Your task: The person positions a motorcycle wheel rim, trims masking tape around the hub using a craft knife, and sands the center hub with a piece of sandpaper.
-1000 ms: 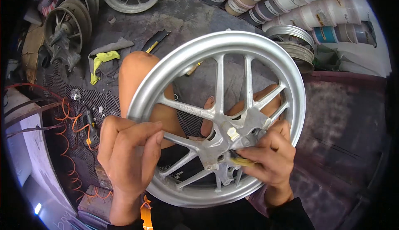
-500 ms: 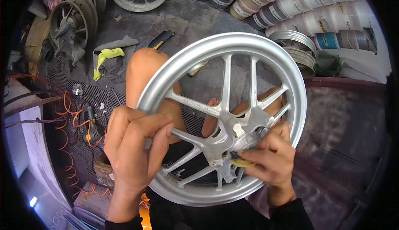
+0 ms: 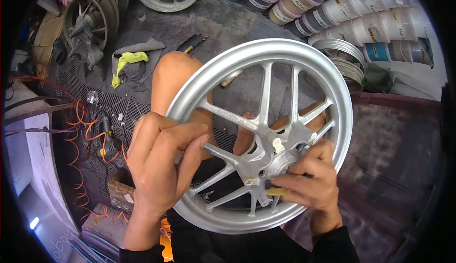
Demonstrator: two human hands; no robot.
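Observation:
A silver spoked motorcycle wheel (image 3: 280, 54) is tilted up in front of me, close to my bent knees. My left hand (image 3: 166, 153) is closed at its left side, thumb and fingers pinched around a spoke by the rim. At the lower right of the hub (image 3: 256, 161), my right hand (image 3: 311, 177) is slightly smeared by motion. Its fingers press a small yellow piece (image 3: 277, 192), perhaps folded sandpaper, to the metal beside the hub. Most of that piece is hidden under the fingers. A pale round plug (image 3: 278, 144) shows on the hub.
Other wheels (image 3: 85, 23) stand at the back left, and two rims (image 3: 344, 56) are stacked at right. Labelled paint tubs (image 3: 327, 16) line the back right. Gloves and cloth (image 3: 130, 63), an orange coiled hose (image 3: 78, 168) and a power tool (image 3: 108, 134) lie at left.
The whole view has shifted slightly, so most things sit a little further right. My right hand has moved slightly against the hub; my left keeps its grip.

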